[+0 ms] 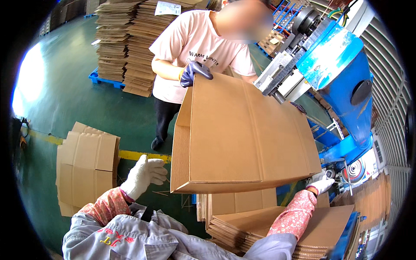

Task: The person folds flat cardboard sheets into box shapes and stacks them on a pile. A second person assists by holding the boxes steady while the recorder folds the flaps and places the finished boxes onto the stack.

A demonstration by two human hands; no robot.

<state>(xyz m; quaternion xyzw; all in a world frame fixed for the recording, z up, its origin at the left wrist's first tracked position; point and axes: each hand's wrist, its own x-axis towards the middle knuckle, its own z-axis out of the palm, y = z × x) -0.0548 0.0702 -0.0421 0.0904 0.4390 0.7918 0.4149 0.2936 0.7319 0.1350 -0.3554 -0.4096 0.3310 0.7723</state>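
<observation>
A large brown cardboard box (234, 130), folded out into a sleeve with its left end open, hangs tilted in front of me. My left hand (145, 175), in a white knitted glove, is held in the air left of the box's lower left corner, fingers spread and nothing in them. Past the box's lower right corner is my right hand (321, 184), also white-gloved, its fingers stretched out near the blue machine. Whether it touches the cardboard is hard to tell. Facing me, a person in a pink shirt holds the box's far top edge with a dark-gloved hand (195, 73).
The blue machine (342, 65) has its metal head over the box's far right edge. Flat cartons lie in a stack (86, 169) at left and another stack (320, 229) below the box. A tall carton pile (113, 43) stands on a blue pallet (102, 79) behind.
</observation>
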